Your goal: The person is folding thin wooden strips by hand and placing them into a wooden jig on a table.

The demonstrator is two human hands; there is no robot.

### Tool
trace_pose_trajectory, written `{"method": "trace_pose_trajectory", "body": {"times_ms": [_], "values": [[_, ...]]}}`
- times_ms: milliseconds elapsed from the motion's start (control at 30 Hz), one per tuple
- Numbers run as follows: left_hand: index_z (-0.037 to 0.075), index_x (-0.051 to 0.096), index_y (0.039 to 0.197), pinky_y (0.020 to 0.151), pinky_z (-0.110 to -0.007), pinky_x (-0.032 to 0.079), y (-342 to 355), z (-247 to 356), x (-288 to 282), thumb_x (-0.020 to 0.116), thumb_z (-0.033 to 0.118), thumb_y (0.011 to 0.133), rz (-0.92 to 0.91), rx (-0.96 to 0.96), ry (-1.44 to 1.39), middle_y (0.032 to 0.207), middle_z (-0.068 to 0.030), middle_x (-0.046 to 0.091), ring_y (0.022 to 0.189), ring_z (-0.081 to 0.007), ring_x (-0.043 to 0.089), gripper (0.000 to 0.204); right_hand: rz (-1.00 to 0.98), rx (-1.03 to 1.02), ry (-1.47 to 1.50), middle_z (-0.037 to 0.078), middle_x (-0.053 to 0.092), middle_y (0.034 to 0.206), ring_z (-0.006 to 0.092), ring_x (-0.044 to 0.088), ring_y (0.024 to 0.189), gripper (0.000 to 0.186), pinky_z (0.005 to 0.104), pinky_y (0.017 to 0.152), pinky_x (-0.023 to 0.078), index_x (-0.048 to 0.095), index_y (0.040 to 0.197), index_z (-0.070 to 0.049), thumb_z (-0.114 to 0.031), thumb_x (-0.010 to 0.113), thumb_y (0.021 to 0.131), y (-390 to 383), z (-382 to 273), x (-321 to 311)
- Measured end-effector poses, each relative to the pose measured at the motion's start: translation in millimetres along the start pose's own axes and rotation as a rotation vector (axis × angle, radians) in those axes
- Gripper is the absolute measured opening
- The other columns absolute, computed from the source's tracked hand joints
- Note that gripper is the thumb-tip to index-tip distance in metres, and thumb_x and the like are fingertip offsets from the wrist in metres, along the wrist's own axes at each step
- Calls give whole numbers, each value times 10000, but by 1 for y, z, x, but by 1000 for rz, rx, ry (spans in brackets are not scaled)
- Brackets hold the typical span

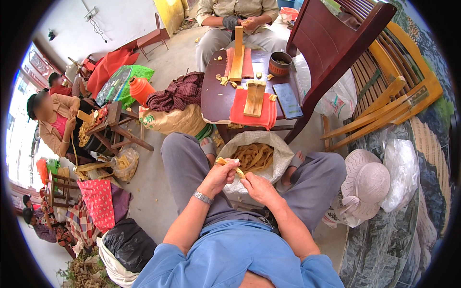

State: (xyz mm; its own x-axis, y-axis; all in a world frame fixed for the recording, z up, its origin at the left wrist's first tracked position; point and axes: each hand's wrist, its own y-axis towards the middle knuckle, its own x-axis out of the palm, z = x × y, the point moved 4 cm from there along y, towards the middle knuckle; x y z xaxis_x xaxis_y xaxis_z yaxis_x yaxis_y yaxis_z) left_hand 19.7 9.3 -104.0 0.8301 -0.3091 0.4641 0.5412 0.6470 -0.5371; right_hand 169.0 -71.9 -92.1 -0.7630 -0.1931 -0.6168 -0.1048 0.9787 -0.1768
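Between my two hands is a twisted yellow-tan strip, soft-looking and of a material I cannot make out for sure. My left hand, with a metal watch at the wrist, pinches it, and something white covers the thumb tip. The fingers of my right hand close on the strip's lower right end. Just beyond and below my hands, between my knees, stands an open white woven sack. Many similar yellow-tan strips lie in it.
Ahead stands a dark red chair, its seat bearing a wooden block on red cloth, small yellow pieces, a phone and a round tin. Another person sits beyond it. A sun hat lies right; people work at left near a wooden stool.
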Motion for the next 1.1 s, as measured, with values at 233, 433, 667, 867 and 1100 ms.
{"method": "trace_pose_trajectory", "body": {"times_ms": [233,433,667,867,1100], "values": [[74,619,994,500,-234,289,-3,11,0,636,249,996,9,61,-11,653,50,428,535,-66,364,177,53,-26,180,220,648,906,429,630,882,300,506,760,484,545,1026,-31,-330,529,1021,2,4,0],[86,612,945,468,-236,271,-4,49,17,634,226,988,-14,179,28,633,66,420,502,-60,344,147,238,-186,244,139,598,830,303,614,789,191,386,717,490,588,1016,-22,-212,566,1016,10,-18,-46],[44,661,1111,538,-202,391,20,109,48,645,228,988,-60,223,219,739,27,571,594,-63,494,222,553,-395,-92,106,677,934,312,662,880,176,413,758,529,666,1026,-52,-205,670,939,36,-34,-127],[26,636,1196,604,-209,471,63,158,59,643,225,997,-165,311,172,853,-13,655,666,-68,571,282,645,-458,-303,78,696,951,274,659,899,174,398,791,499,702,1055,-93,-204,678,922,83,-34,-173],[27,652,1172,645,-208,480,112,178,55,653,183,990,-58,326,264,875,-21,677,708,-72,597,240,683,-425,-417,47,714,992,232,664,979,194,389,856,470,714,1082,-116,-197,688,906,129,-11,-185]]}}
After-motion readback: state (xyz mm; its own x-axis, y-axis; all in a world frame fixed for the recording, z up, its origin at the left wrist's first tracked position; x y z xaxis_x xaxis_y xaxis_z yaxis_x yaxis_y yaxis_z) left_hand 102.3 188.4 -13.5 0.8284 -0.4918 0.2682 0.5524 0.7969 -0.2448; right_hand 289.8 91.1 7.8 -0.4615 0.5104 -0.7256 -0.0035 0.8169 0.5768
